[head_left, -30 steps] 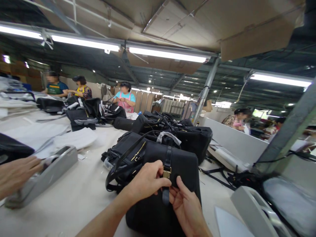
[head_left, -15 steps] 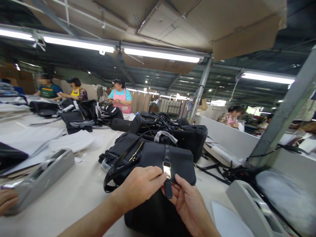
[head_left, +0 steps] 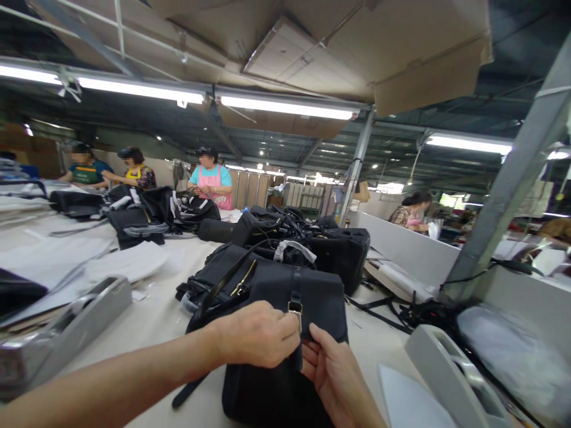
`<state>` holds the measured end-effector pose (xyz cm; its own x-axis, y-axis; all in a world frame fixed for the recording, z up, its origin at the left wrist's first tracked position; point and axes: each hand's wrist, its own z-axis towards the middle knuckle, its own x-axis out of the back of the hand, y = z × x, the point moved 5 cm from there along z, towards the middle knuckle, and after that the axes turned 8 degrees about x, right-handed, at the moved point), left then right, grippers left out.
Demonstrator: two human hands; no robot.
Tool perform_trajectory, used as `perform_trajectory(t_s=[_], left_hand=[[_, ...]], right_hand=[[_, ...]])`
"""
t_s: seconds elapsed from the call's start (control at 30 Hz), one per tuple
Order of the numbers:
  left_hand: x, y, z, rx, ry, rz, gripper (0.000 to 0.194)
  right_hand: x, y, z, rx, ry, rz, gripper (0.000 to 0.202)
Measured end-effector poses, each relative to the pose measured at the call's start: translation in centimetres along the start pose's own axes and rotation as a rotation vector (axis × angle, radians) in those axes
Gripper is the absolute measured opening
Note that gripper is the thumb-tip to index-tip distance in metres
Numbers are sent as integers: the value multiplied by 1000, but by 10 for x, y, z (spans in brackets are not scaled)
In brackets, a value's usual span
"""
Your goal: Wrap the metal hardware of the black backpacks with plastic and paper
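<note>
A black backpack [head_left: 276, 392] lies on the white table in front of me, its flap [head_left: 321, 291] facing up. Down the middle of the flap runs a black strap with a shiny metal buckle [head_left: 295, 318]. My left hand [head_left: 261, 333] is closed on the strap end at the buckle, its fingertips partly hidden behind its own knuckles. My right hand [head_left: 332, 368] holds the lower edge of the flap, thumb on top and fingers curled underneath, just right of the strap. A gold zipper [head_left: 244, 278] shows on the black bag part to the left.
More black bags [head_left: 339, 249] are heaped behind. Grey tape dispensers stand at left [head_left: 66, 333] and right [head_left: 459, 374]. White sheets [head_left: 129, 261] lie at the left, and a clear plastic bag [head_left: 513, 351] at the right. Several people work across the table and beyond a partition.
My left hand has turned over the buckle and covers more of the strap end, its forearm lower and flatter. A co-worker's hand at the left edge has gone from view. The view has shifted slightly.
</note>
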<state>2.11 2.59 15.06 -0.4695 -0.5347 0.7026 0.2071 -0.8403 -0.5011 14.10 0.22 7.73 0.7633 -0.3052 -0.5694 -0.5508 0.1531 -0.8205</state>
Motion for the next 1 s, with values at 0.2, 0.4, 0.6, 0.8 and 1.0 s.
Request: perform_trajectory(t_s=[0.2,0.4,0.6,0.8,1.0], left_hand=[[-10,-5,6,-13,-108,-10,18],[-17,-8,13,94,-166,-61,14],[-29,-7,-2,548,-143,-172,14],[-46,8,-32,948,200,-458,19],[-50,11,-36,1117,430,-617,18]], right_hand=[[4,7,0,41,-7,-53,40],[8,7,3,98,19,-154,49],[9,15,12,164,37,-217,59],[9,27,20,231,89,-319,60],[14,36,23,269,128,-356,57]])
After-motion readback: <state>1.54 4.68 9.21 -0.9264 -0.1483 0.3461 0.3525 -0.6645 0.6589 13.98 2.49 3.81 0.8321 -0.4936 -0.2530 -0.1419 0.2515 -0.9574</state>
